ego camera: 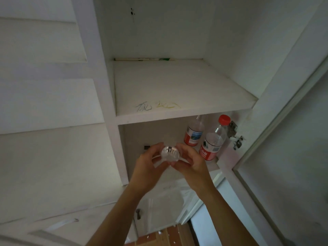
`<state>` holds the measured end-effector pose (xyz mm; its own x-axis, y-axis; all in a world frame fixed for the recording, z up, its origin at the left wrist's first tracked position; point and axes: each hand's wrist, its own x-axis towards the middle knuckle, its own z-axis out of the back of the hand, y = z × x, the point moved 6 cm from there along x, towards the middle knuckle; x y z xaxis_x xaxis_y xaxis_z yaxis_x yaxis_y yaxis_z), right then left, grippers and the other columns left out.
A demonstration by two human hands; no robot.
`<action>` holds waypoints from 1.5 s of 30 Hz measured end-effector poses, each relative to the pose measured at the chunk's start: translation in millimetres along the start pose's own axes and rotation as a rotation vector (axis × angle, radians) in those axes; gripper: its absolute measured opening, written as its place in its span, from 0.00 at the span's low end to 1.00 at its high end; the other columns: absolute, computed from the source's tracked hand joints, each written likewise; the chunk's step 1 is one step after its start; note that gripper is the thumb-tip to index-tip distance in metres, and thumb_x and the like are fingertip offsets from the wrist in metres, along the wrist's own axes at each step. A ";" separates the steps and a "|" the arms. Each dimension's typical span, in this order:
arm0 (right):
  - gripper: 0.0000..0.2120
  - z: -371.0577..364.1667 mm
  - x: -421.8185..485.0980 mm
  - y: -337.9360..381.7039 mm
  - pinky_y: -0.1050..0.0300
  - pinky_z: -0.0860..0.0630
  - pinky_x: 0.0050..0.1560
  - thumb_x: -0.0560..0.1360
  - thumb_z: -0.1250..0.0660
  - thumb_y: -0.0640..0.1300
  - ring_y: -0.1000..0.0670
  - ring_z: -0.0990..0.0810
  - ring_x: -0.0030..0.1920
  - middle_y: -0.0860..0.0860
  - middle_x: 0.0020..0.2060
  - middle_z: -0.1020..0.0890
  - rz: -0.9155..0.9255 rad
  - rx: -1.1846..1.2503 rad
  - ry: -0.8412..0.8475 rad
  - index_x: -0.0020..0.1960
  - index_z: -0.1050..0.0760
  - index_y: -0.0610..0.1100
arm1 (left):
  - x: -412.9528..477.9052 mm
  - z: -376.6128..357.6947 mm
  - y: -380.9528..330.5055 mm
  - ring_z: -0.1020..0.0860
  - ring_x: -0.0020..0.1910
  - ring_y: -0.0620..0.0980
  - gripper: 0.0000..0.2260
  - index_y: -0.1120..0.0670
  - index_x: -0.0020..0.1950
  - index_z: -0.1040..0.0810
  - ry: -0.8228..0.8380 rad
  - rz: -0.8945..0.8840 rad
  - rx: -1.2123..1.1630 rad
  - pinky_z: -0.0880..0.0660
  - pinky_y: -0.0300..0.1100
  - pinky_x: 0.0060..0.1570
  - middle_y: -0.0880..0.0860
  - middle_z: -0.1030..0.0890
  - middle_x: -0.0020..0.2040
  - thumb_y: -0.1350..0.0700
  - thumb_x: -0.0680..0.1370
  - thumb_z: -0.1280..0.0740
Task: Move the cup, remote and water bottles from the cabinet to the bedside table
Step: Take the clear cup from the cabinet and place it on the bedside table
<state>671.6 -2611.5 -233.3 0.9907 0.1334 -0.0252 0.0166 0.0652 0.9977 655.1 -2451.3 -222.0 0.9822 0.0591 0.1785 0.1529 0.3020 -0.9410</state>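
Observation:
A clear glass cup (pixel 45 152) is tipped with its base toward me, in front of the lower cabinet shelf. My left hand (pixel 148 166) grips it from the left and my right hand (pixel 190 164) from the right. Two water bottles with red labels stand on the lower shelf behind my right hand: one with a red cap (pixel 213 139) at the right, and one (pixel 194 132) behind it whose top is hidden by the shelf above. A small dark object (pixel 146 147) shows behind my left fingers; I cannot tell whether it is the remote.
The white cabinet's upper shelf (pixel 177 89) bears pen scribbles near its front edge. The open cabinet door (pixel 284 157) hangs at the right with metal hinges (pixel 234 134). A closed louvered door (pixel 44 86) fills the left. Below are a drawer handle (pixel 138 213) and wooden floor (pixel 168 235).

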 end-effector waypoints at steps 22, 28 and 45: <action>0.29 -68.9 -111.5 58.6 0.57 0.20 0.62 0.68 0.24 0.54 0.56 0.19 0.62 0.57 0.62 0.19 0.235 -0.078 0.466 0.67 0.26 0.54 | -177.2 68.6 -80.6 0.17 0.56 0.43 0.20 0.52 0.65 0.22 -0.459 0.077 0.100 0.20 0.37 0.56 0.45 0.16 0.57 0.57 0.74 0.25; 0.32 -128.3 -145.5 74.6 0.53 0.21 0.65 0.69 0.24 0.54 0.56 0.19 0.64 0.57 0.65 0.19 0.269 -0.072 0.647 0.71 0.27 0.52 | -238.8 119.7 -86.9 0.17 0.56 0.40 0.22 0.52 0.66 0.23 -0.639 0.110 0.161 0.20 0.34 0.54 0.45 0.17 0.57 0.58 0.73 0.25; 0.25 -335.0 -336.6 109.3 0.57 0.19 0.61 0.68 0.26 0.52 0.58 0.18 0.60 0.60 0.60 0.18 0.368 -0.002 1.101 0.63 0.27 0.60 | -482.3 267.9 -110.8 0.17 0.55 0.40 0.22 0.50 0.66 0.23 -1.021 0.182 0.279 0.19 0.41 0.55 0.44 0.17 0.56 0.55 0.72 0.25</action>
<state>294.8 -2318.1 -136.6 0.2827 0.9325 0.2249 -0.2494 -0.1549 0.9559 135.2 -2258.3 -126.8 0.4122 0.8530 0.3200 -0.1438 0.4077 -0.9017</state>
